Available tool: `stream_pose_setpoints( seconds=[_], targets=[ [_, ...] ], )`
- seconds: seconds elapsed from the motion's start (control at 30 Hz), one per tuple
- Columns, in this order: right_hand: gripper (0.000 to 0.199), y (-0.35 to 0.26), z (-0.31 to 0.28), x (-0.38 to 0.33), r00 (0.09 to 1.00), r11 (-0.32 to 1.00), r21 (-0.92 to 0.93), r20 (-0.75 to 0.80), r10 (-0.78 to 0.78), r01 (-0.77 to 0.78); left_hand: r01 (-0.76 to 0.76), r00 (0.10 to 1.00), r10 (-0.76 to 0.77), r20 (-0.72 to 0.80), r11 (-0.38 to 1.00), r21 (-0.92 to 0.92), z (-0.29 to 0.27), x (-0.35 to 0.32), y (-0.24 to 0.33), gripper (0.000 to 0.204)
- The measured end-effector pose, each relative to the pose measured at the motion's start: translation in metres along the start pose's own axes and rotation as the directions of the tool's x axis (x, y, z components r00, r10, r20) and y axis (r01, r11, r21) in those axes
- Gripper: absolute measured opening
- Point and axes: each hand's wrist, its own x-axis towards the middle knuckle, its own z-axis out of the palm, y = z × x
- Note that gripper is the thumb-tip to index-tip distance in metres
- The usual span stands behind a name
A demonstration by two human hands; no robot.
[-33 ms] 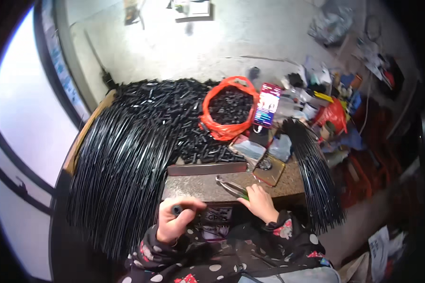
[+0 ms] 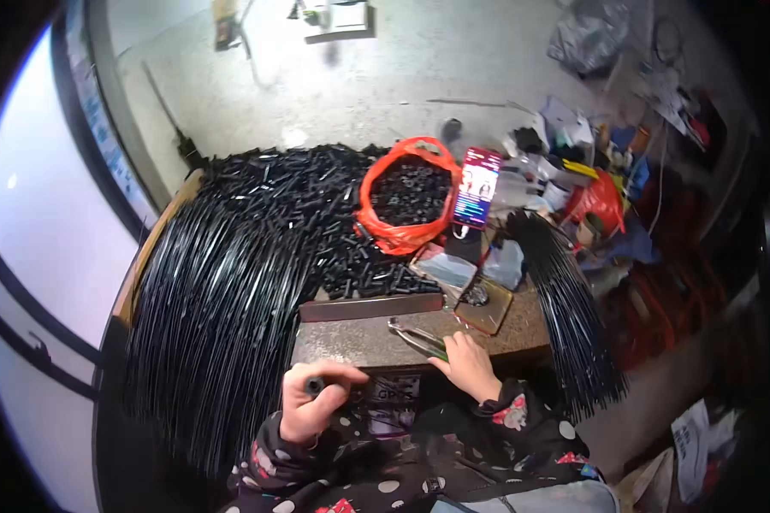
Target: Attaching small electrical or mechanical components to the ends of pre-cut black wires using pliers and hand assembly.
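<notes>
My left hand (image 2: 310, 409) is curled above the front edge of the worktop, its fingers closed round a short black tube (image 2: 315, 385) with the round end facing up. To its right, my right hand (image 2: 469, 369) lies over the green handles of a pair of pliers (image 2: 415, 339), fingers closed on them. The metal jaws of the pliers rest on the worktop (image 2: 338, 340) and point to the far left. Beyond them, a large heap of short black tubular pieces (image 2: 265, 175) covers the back of the table.
Long thin black cables (image 2: 205, 316) hang over the front edge at left; another bundle (image 2: 573, 325) hangs at right. A low metal strip (image 2: 372, 307) borders the heap. A red plastic bag (image 2: 402, 239) holds black pieces beside an upright phone (image 2: 477, 188). Clutter fills the far right.
The whole view has shifted slightly. Both hands keep the same hold, and nothing on the table has visibly moved.
</notes>
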Motion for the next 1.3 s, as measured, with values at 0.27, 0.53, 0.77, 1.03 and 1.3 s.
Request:
stream_pose_setpoints(
  seconds=[0.27, 0.53, 0.77, 1.03, 1.3],
  targets=[
    [0.048, 0.017, 0.008, -0.012, 0.999, 0.999, -0.02, -0.047, -0.026, 0.025, -0.211, 0.931, 0.19, -0.311, 0.977, -0.033, 0.0, 0.025, 0.024, 0.065],
    [0.069, -0.022, -0.087, -0.029, 0.975, 0.565, 0.82, 0.036, -0.217, 0.096, -0.399, 0.879, 0.285, -0.381, 0.878, -0.263, 0.013, 0.069, 0.066, 0.069],
    [0.035, 0.105, -0.16, -0.019, 0.753, 0.895, 0.121, -0.5, 0.429, -0.429, 0.37, 0.908, -0.415, 0.054, 0.856, 0.36, -0.028, 0.043, -0.005, 0.03],
    [0.042, 0.287, -0.083, -0.084, 0.806, 0.817, 0.219, -0.164, 0.569, -0.533, 0.151, 0.933, -0.35, 0.087, 0.598, 0.787, -0.086, -0.002, -0.055, 0.028],
    [0.032, 0.167, -0.138, -0.052, 0.922, 0.929, -0.051, -0.155, 0.354, -0.366, 0.449, 0.875, 0.061, -0.48, -0.476, 0.757, -0.175, -0.028, -0.08, 0.012]
  ],
)
